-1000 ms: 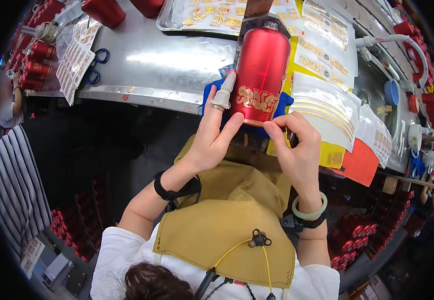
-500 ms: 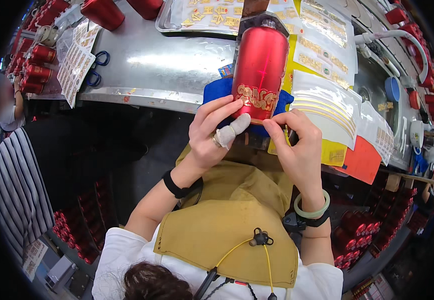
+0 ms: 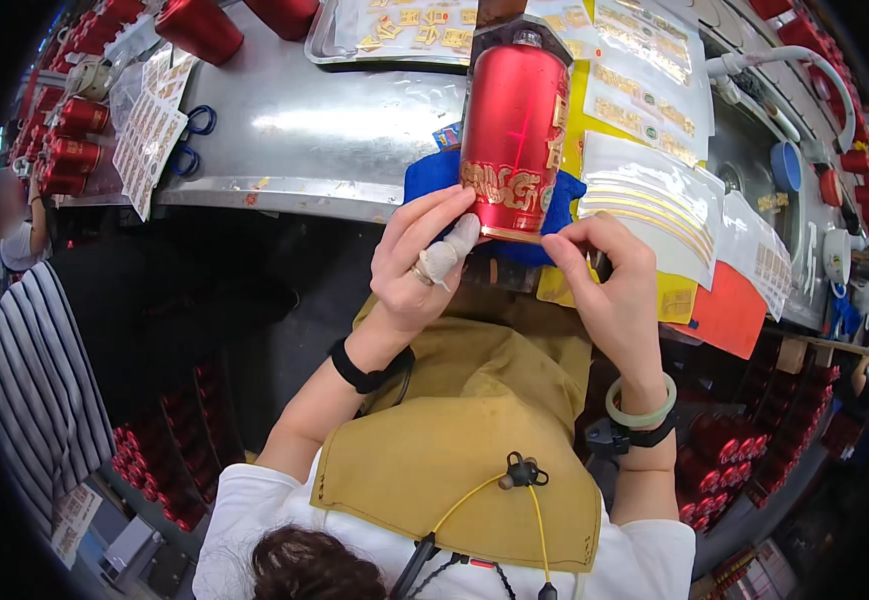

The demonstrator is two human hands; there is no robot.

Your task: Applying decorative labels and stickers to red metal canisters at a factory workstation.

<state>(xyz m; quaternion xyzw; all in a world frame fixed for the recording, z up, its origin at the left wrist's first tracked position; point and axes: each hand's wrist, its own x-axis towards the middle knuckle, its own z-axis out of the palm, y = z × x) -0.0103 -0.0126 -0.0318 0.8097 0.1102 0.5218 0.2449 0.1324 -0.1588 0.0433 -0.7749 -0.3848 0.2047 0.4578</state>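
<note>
A red metallic bottle (image 3: 514, 110) with raised gold decoration lies with its neck away from me, its base end on a blue cloth (image 3: 430, 180). Along the base edge runs a thin gold strip (image 3: 510, 236). My left hand (image 3: 414, 260) grips the bottle's lower left side, fingers on top; a white covering wraps one digit pressed near the base. At the strip's right end, my right hand (image 3: 609, 275) is closed in a pinch, thumb against forefinger. Just right of it lies a white sheet of curved gold strips (image 3: 644, 215).
A metal tray (image 3: 326, 45) with gold character stickers sits at the back. More sticker sheets (image 3: 644, 90) lie on a yellow sheet at right, near an orange-red sheet (image 3: 729, 315). Blue-handled scissors (image 3: 199, 120) and red bottles (image 3: 199, 30) are at left. A white faucet (image 3: 824, 75) stands far right.
The bottle has rolled about its long axis, bringing gold characters into view on its right side. My right hand has shifted slightly right, and my left hand slightly left.
</note>
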